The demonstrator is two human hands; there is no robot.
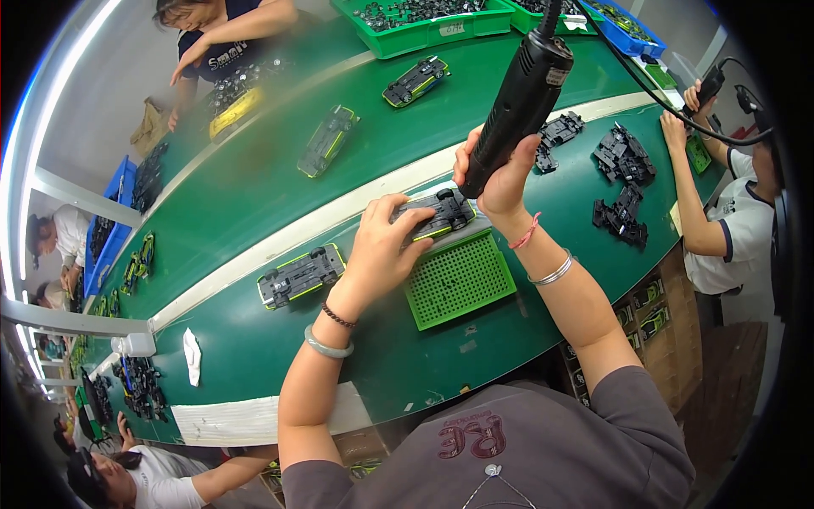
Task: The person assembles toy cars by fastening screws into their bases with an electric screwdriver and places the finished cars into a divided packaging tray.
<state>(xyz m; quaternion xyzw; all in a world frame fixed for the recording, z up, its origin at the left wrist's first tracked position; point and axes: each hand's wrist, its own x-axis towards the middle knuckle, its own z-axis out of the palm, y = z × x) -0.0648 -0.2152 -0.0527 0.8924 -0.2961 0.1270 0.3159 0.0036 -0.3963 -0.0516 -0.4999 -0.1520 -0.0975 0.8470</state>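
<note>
My right hand (506,180) is wrapped round a black electric screwdriver (523,93), its cord running up out of view. The tool's lower end meets the near side of an upside-down toy car (449,212) with a black underside and yellow-green edges. My left hand (379,254) presses that car to the table, fingers over its underside and thumb along its near edge. Just to the left lies another overturned toy car (302,276). Under my hands sits a green perforated basket (462,282). The screwdriver's tip is hidden.
Black chassis parts (623,155) lie in piles at the right. Two overturned cars (415,81) rest on the green belt beyond a pale rail (229,263). Green bins (424,34) of parts stand at the back. Co-workers sit left, right and opposite. A white cloth (192,356) lies left.
</note>
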